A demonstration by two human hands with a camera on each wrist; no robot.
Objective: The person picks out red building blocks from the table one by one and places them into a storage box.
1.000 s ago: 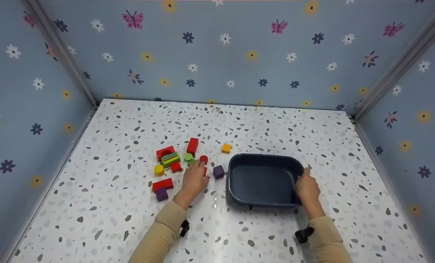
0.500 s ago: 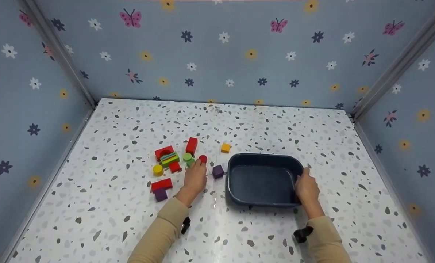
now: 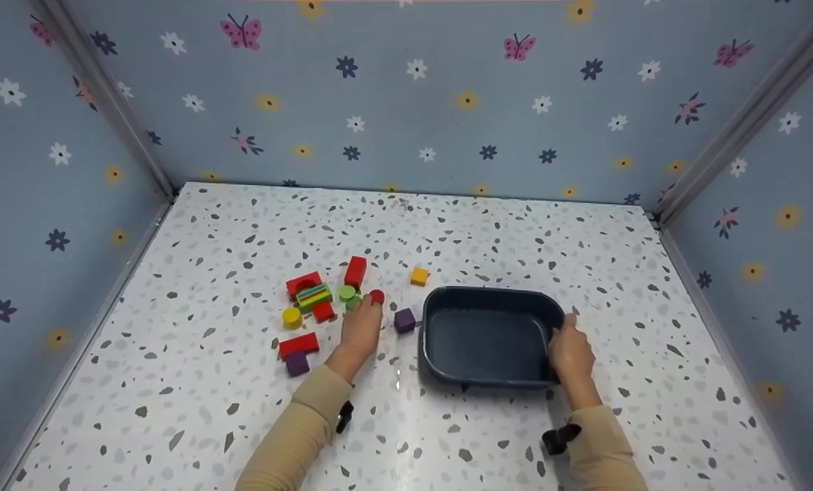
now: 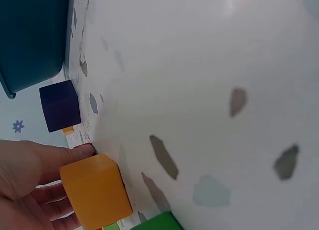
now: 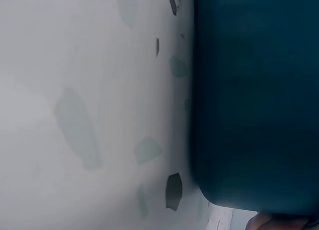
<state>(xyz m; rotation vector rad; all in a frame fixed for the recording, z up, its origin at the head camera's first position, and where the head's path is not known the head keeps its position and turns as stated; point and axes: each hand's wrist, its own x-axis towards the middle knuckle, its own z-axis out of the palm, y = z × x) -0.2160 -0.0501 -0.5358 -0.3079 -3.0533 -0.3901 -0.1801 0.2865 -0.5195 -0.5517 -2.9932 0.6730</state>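
Observation:
My left hand (image 3: pixel 361 329) reaches down among small toy blocks, its thumb and fingers drawn together. At the thumb tip, a red block (image 4: pixel 86 147) shows as a sliver, mostly hidden by the hand. Nearer the left wrist camera, an orange block (image 4: pixel 97 192) sits on the table in front of the fingers. A red disc (image 3: pixel 377 296) and a green cylinder (image 3: pixel 347 293) lie by the fingertips. On the other side, my right hand (image 3: pixel 571 351) grips the right rim of a dark blue tub (image 3: pixel 492 383), which has nothing inside.
A purple cube (image 3: pixel 404 321) stands between left hand and tub; a yellow-orange block (image 3: pixel 419 276) lies farther back. Left of the hand are a yellow cylinder (image 3: pixel 292 318), a red arch (image 3: pixel 303 284), a long red block (image 3: pixel 299 345) and another purple cube (image 3: pixel 297 363). Flowered walls enclose the speckled table.
The left thumb has drawn in toward the fingers, covering the red block that showed beside it. The right hand keeps its grip on the tub, and the head view has shifted slightly.

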